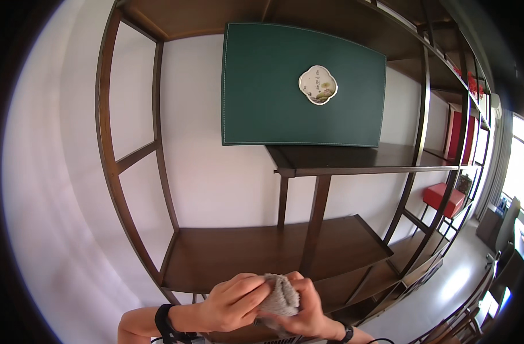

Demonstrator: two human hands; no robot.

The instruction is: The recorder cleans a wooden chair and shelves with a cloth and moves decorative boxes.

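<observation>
A grey fluffy cloth [285, 297] is bunched and folded between my two hands, low in the middle of the view. My left hand [233, 303] grips its left side with curled fingers. From the right, my right hand [308, 309] wraps round it, the thumb side toward the cloth. Both hands are in front of a brown wooden shelf board [233, 252], on the near side of its front edge. Whether the cloth touches the wood cannot be made out.
A dark wooden shelving unit [108, 114] stands against a white wall. On its raised board [342, 163] rests a large green stitched box [262, 86] bearing a flower-shaped pale plaque [318, 85]. Farther right are a red box [444, 199], chairs and a bright window [517, 163].
</observation>
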